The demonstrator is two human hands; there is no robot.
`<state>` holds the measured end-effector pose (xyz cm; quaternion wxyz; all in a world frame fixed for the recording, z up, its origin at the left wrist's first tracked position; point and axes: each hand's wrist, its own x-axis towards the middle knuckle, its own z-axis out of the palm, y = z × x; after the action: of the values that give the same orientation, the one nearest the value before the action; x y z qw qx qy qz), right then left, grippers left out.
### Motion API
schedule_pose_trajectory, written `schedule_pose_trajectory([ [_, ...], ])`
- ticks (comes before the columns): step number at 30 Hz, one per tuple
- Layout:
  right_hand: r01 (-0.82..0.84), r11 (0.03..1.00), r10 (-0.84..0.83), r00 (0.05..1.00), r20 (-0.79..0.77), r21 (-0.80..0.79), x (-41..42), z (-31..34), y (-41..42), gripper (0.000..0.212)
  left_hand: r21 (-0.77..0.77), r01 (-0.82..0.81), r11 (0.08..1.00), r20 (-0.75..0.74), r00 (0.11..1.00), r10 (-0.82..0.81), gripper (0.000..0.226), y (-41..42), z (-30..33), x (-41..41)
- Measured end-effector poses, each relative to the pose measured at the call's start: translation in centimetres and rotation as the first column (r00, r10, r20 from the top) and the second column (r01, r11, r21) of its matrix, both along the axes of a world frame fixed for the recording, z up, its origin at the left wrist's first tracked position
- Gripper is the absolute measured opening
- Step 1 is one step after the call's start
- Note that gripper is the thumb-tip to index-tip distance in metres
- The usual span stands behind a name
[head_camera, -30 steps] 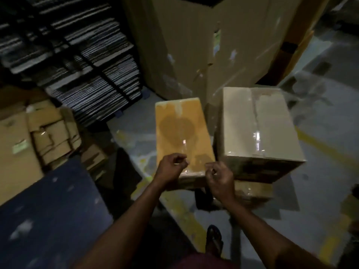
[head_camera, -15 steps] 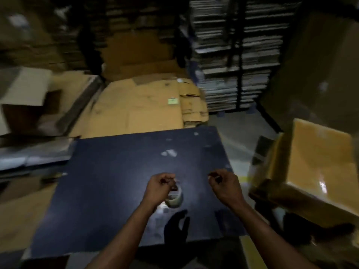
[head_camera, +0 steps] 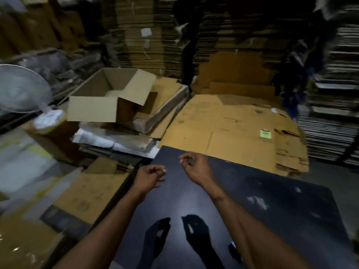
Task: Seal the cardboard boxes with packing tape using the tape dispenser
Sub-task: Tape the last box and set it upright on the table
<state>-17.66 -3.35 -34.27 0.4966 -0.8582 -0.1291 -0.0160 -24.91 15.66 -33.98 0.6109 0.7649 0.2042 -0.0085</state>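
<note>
My left hand (head_camera: 149, 176) and my right hand (head_camera: 196, 167) hover side by side over the far left corner of a dark blue tabletop (head_camera: 262, 210). Fingers of both are curled tight, thumb against forefinger, and I see nothing held in either. Their shadows fall on the tabletop nearer to me. An open brown cardboard box (head_camera: 114, 94) with raised flaps sits beyond the table at the left, on a pile of flat cardboard. No tape roll or dispenser shows in this view, and no sealed box either.
Flattened cardboard sheets (head_camera: 229, 129) lie just past the table's far edge. Tall stacks of flat cartons (head_camera: 147, 35) wall the back and the right side (head_camera: 330, 123). A grey fan (head_camera: 19, 88) stands at far left. More cardboard (head_camera: 91, 189) lies low beside the table's left edge.
The view has swung left, away from the two taped boxes. The tape roll seen under my left hand half a second ago is out of sight. Both hands stay curled.
</note>
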Motion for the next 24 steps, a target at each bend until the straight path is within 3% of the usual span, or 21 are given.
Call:
schedule_pose_trajectory([
  [3, -0.082, 0.996, 0.081, 0.996, -0.042, -0.027, 3.1, 0.2, 6.3, 0.02, -0.107, -0.111, 0.988, -0.032, 0.994, 0.108, 0.01, 6.9, 0.2, 3.5],
  [6, -0.137, 0.99, 0.135, 0.99, -0.037, -0.046, 6.4, 0.6, 12.2, 0.024, -0.095, -0.152, 0.984, -0.023, 0.988, 0.15, 0.01, 14.0, 0.2, 7.8],
  [11, -0.138, 0.978, 0.135, 0.99, -0.027, -0.157, 13.9, 0.3, 22.6, 0.023, 0.016, -0.12, 0.993, 0.025, 0.993, 0.12, 0.005, 27.1, -0.6, 18.3],
  [14, -0.124, 0.967, 0.12, 0.992, -0.03, -0.22, 19.7, 0.5, 30.2, 0.028, 0.212, -0.052, 0.976, 0.1, 0.995, 0.031, 0.006, 35.9, -1.4, 27.2],
  [19, -0.098, 0.95, 0.129, 0.988, 0.088, -0.296, 30.1, 2.9, 42.3, 0.028, 0.668, -0.011, 0.744, 0.149, 0.981, -0.121, 0.039, 46.6, -0.2, 39.6],
  [24, -0.075, 0.916, 0.111, 0.991, 0.07, -0.393, 38.4, 3.8, 49.3, 0.03, 0.855, -0.045, 0.516, 0.204, 0.945, -0.255, 0.072, 52.1, 0.3, 49.0],
])
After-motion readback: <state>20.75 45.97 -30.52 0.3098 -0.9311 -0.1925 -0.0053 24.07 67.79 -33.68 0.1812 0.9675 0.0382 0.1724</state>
